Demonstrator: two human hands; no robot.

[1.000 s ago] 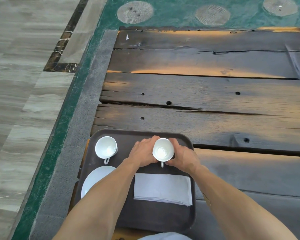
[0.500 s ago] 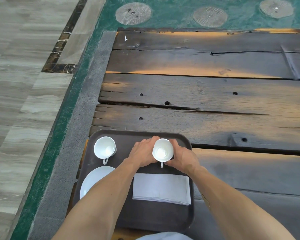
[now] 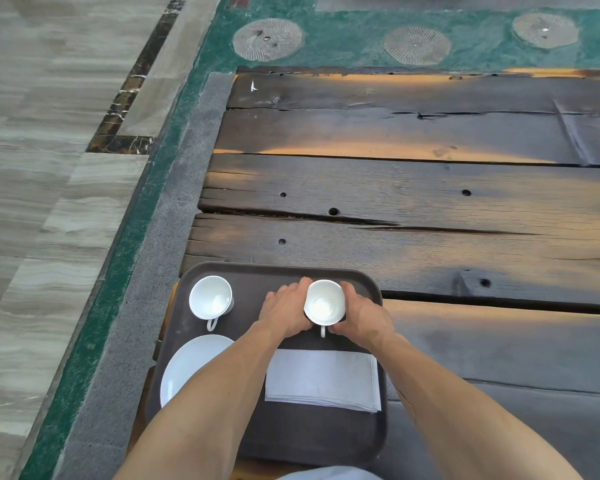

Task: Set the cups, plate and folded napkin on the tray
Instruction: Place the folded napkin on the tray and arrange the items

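Note:
A dark brown tray lies at the near left corner of the wooden table. On its far right part stands a white cup, handle toward me. My left hand and my right hand both wrap its sides. A second white cup stands upright at the tray's far left, handle toward me. The white plate lies near left on the tray, partly under my left forearm. A folded grey napkin lies flat on the tray's right side, just behind my hands.
The dark plank table stretches away ahead and to the right of the tray. Left of the table edge run a grey stone curb, a green strip and a tiled floor. Green water with round stone discs lies beyond.
Both hands stay on the right cup, which has not visibly moved on the tray. Only the camera view has shifted a little.

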